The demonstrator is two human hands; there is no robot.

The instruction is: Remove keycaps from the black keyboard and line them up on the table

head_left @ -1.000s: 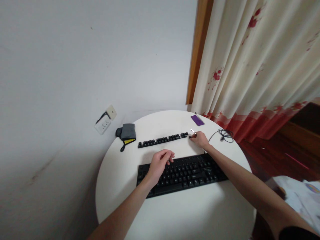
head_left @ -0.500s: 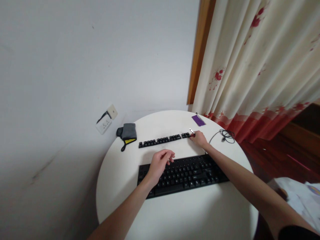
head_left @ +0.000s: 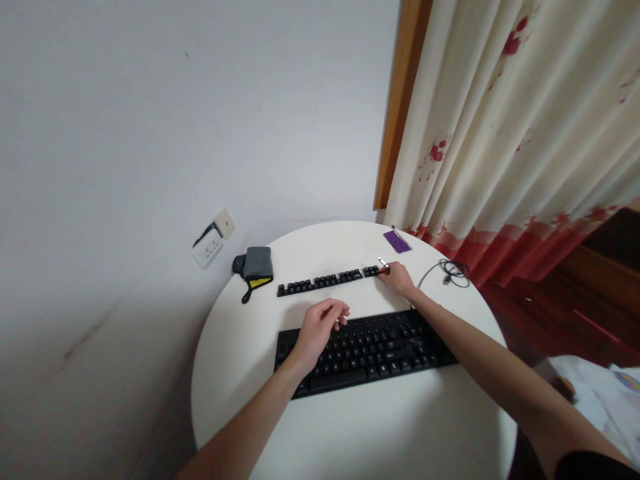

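Note:
My right hand (head_left: 396,277) is closed in a pinch on a small tool with a shiny metal end (head_left: 383,261) and a dark red part. It sits at the right end of a row of loose black keycaps (head_left: 325,282). My left hand (head_left: 320,325) hovers over or rests on the upper left of a black keyboard (head_left: 380,350); which one I cannot tell. Its fingers are loosely bent, slightly apart, and nothing shows in them. The hand and forearm cover some keys, and my right forearm hides the keyboard's right end.
On the round white table (head_left: 240,373), a grey and yellow cloth item (head_left: 259,263) lies at the left. A purple packet (head_left: 397,241) is at the back right, near a coiled cable (head_left: 453,273). A wall socket (head_left: 207,249) and a flowered curtain (head_left: 480,133) are behind.

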